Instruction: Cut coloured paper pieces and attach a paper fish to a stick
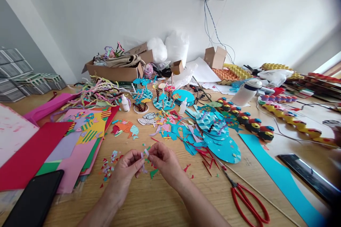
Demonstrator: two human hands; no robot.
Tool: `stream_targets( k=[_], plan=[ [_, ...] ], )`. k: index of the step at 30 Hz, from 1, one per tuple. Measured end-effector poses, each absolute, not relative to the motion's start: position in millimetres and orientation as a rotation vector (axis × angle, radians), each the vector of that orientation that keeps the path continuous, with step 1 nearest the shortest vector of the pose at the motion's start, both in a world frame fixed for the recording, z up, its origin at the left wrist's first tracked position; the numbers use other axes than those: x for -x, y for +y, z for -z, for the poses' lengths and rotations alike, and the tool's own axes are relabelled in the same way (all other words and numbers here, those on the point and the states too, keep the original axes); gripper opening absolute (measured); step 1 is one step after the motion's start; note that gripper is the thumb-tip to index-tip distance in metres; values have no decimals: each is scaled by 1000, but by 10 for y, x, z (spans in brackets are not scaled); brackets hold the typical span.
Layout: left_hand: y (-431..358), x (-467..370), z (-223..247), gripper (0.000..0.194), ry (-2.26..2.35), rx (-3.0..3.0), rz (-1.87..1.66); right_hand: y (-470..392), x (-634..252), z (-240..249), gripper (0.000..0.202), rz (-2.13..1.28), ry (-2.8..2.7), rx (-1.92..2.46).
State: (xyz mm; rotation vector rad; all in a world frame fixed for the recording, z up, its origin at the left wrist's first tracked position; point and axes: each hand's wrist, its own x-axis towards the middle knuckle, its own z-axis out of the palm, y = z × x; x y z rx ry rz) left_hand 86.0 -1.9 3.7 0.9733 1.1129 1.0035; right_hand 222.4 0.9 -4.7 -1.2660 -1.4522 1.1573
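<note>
My left hand [125, 171] pinches a thin lavender paper strip [143, 167] between thumb and fingers. Close beside it, my right hand [167, 163] is closed on the end of a small pale lavender paper piece [146, 151]. The fingertips of both hands nearly meet above the wooden table [149, 205]. Small colored paper bits [108, 165] lie scattered left of my hands, with a green scrap [153, 173] just beneath them. Orange and turquoise paper fish [127, 128] rest farther back. Red-handled scissors [247, 198] lie to the right.
Colored paper sheets [32, 152] and a black phone [34, 198] occupy the left. Blue paper scraps [186, 136], two glue bottles, including a white one [124, 103], and wavy blue paper pieces [210, 120] fill the middle. A long stick [262, 195] and a blue strip [279, 173] lie right.
</note>
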Motion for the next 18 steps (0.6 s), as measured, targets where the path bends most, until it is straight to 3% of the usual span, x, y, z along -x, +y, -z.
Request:
stream_targets(
  k=[5, 11, 15, 18],
  plan=[
    [11, -963, -48, 25, 1096, -954, -1000, 15, -2208, 126, 18, -1226, -1321, 1174],
    [18, -1000, 20, 19, 1111, -973, -1012, -28, -2235, 57, 17, -1092, -1455, 1276],
    [43, -980, 47, 17, 1147, -995, -1090, -40, -2209, 76, 2, -1102, -1422, 1264],
    [61, -991, 58, 14, 1180, -1049, -1192, -36, -2179, 126, 12, -1252, -1299, 1150]
  ],
)
